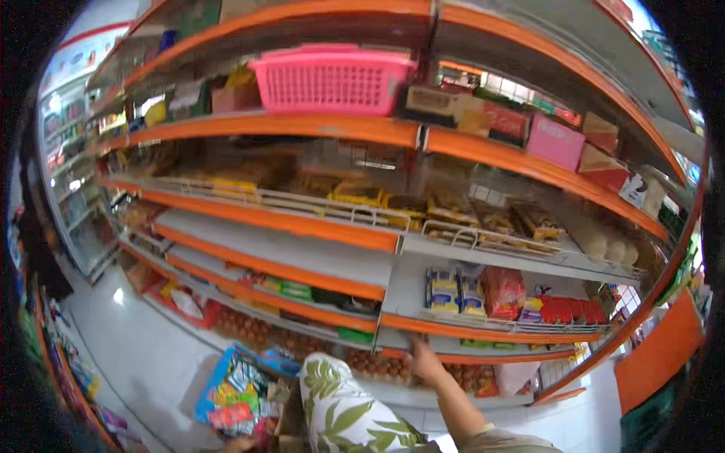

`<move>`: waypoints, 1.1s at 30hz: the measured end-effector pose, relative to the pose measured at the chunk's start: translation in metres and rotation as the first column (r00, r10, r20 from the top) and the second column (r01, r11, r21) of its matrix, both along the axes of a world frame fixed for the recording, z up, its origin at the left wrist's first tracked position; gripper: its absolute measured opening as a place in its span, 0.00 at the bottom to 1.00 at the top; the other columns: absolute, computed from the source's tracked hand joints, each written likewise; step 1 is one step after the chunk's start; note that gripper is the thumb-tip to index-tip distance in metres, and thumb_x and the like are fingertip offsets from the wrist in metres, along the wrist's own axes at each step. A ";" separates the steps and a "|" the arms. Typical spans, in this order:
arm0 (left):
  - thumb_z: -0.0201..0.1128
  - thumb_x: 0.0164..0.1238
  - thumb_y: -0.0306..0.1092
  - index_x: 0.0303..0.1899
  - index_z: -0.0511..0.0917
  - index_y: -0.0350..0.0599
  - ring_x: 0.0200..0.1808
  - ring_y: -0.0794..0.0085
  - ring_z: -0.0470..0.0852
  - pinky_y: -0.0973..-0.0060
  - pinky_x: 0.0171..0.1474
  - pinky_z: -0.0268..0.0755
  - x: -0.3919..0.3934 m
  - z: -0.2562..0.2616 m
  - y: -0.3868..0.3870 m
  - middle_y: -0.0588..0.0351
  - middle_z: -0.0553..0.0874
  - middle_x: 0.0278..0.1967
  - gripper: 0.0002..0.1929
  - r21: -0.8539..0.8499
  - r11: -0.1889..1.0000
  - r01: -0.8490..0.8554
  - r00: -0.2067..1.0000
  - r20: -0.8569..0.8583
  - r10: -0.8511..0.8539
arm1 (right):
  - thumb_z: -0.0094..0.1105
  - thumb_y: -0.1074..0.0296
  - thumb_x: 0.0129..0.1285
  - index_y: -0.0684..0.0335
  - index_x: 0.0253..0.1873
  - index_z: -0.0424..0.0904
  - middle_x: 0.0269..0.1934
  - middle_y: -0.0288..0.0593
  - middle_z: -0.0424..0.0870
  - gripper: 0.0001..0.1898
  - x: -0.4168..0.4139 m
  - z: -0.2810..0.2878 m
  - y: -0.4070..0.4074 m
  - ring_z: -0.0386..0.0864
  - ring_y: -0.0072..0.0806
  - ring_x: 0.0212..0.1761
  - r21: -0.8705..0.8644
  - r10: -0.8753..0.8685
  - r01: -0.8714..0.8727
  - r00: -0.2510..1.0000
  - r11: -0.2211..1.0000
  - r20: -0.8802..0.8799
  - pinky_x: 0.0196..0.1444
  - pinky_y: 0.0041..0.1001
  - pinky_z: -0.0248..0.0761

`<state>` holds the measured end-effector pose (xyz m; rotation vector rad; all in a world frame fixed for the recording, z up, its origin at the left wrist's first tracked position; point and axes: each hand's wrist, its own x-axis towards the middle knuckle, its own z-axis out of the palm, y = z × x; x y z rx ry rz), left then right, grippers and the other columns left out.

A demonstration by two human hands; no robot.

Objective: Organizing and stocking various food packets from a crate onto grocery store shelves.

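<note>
My right hand (429, 365) reaches toward the low shelves, in front of the orange edge of the bottom shelf (481, 355). Motion blur hides its fingers, and a dark patch at their tips cannot be made out. Only part of my left hand (241, 443) shows, at the bottom edge of the picture. It is beside an open blue box (210, 390) full of colourful packets (241, 390), next to my leg in leaf-print cloth (354, 405). Brown eggs (376, 365) lie in rows under the bottom shelf, just behind my right hand.
Orange-edged shelving (283, 223) spans the view. A pink plastic basket (334, 82) and cartons (555, 141) stand on an upper shelf. Bagged goods (504, 291) sit lower right. A red tray (192, 308) is at floor level, left. A glass-door fridge (71, 181) stands far left.
</note>
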<state>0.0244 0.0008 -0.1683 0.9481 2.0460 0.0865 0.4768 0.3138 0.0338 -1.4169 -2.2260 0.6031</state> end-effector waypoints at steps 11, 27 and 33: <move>0.49 0.66 0.56 0.54 0.74 0.47 0.47 0.64 0.79 0.64 0.50 0.70 -0.022 0.062 0.092 0.49 0.81 0.46 0.25 0.144 0.983 -0.118 0.993 0.004 0.119 | 0.55 0.72 0.58 0.62 0.45 0.79 0.41 0.43 0.80 0.10 0.072 0.338 -0.042 0.76 0.30 0.47 0.754 0.257 0.111 0.900 0.647 -0.353 0.52 0.29 0.67; 0.48 0.68 0.53 0.55 0.73 0.47 0.48 0.66 0.78 0.65 0.53 0.68 -0.015 0.068 0.084 0.50 0.80 0.47 0.24 0.207 0.956 -0.209 0.978 0.056 0.202 | 0.62 0.59 0.52 0.46 0.53 0.73 0.47 0.46 0.79 0.21 0.160 0.527 0.027 0.76 0.44 0.50 0.711 -0.715 0.637 0.642 0.297 -0.277 0.53 0.47 0.64; 0.47 0.68 0.52 0.55 0.73 0.47 0.48 0.66 0.77 0.66 0.54 0.67 -0.017 0.063 0.072 0.51 0.80 0.47 0.23 0.234 0.941 -0.245 0.969 0.064 0.237 | 0.62 0.69 0.52 0.57 0.49 0.71 0.44 0.48 0.79 0.18 0.157 0.493 -0.009 0.77 0.47 0.45 0.851 -0.596 0.497 0.740 0.171 -0.312 0.44 0.38 0.71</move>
